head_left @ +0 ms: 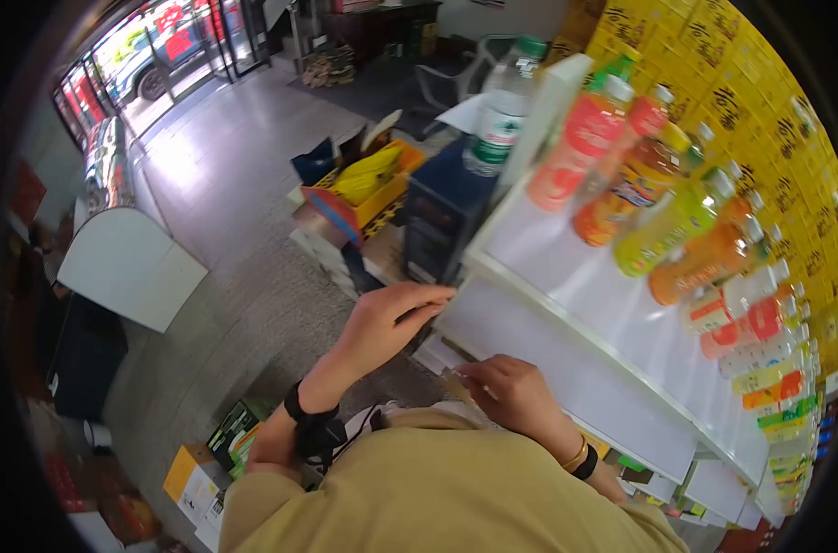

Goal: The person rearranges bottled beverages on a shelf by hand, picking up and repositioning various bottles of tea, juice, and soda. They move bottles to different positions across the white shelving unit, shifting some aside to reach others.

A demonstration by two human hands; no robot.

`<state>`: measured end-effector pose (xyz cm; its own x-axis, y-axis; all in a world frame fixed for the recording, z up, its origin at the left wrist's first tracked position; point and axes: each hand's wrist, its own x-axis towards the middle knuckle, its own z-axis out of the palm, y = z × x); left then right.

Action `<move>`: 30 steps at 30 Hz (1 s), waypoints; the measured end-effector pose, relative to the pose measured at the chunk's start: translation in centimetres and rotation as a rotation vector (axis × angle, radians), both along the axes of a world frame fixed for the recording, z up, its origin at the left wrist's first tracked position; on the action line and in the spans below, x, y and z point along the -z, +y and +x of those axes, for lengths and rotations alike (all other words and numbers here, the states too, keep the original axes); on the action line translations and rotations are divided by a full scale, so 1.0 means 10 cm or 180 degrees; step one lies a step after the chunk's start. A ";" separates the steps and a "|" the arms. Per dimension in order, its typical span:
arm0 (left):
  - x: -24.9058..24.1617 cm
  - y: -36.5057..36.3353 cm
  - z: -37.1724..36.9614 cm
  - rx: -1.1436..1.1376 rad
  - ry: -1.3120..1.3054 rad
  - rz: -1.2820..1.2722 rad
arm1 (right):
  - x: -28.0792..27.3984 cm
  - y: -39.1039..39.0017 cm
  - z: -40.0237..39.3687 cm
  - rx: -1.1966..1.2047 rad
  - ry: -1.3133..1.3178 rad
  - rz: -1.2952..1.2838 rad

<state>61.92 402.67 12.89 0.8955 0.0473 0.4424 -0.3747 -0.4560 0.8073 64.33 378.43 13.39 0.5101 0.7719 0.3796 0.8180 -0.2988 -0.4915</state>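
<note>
My left hand [388,324] is closed, with thumb and fingertips pinched together right at the front left corner of the white shelf [552,309]. Lower and to the right, my right hand [514,394] is curled, thumb against fingers, around something thin and pale at the fingertips; I cannot tell what it is. It sits in front of the lower shelf board. A dark band circles my left wrist, and my right wrist wears a dark band and a gold-coloured bracelet. Drink bottles [635,184] in pink, orange and green stand in rows on the upper shelf.
A clear water bottle [497,129] with a green cap stands on a dark box [442,207] left of the shelf. Beyond it is an open yellow carton [382,184]. Yellow cases [732,83] line the wall. Boxes [195,484] lie on the floor at lower left.
</note>
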 end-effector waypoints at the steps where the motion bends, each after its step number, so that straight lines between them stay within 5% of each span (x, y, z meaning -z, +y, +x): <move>1: 0.06 0.18 -0.12 -0.0067 0.0041 0.0010 | 0.12 0.19 -0.01 -0.0274 0.0108 -0.0149; 6: 0.13 0.93 -0.49 -0.0767 0.0491 -0.0373 | 0.38 1.01 0.04 -0.1239 0.1040 -0.1281; 13: 0.01 1.89 -0.49 -0.1145 0.0266 -0.0268 | 0.54 2.02 0.46 -0.1506 0.1205 -0.2780; 17: -0.57 2.73 -0.33 -0.2092 -0.0672 0.0502 | 0.76 2.71 0.78 -0.1711 0.1585 -0.2663; 19: -1.06 3.40 -0.14 -0.1374 -0.1808 0.1276 | 1.00 3.10 0.97 -0.1752 0.1685 -0.2433; 21: -1.57 3.74 0.10 -0.0908 -0.2590 0.1071 | 1.18 3.60 1.17 -0.1760 0.1681 -0.2179; 24: -2.12 3.93 0.59 -0.0935 -0.2831 0.1280 | 1.34 4.38 1.33 -0.1790 0.1885 -0.1681; 27: -2.30 4.38 0.77 -0.0745 -0.2935 0.1465 | 1.23 5.09 1.61 -0.1758 0.2023 -0.1955; 30: -2.30 4.88 0.89 -0.0726 -0.2985 0.1468 | 1.13 5.56 1.78 -0.1825 0.2061 -0.1163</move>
<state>70.83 451.43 35.89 0.1795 -0.1771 0.9677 -0.6235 -0.7814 -0.0273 82.16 434.03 2.05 0.0420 0.9861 -0.1605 0.4882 -0.1605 -0.8579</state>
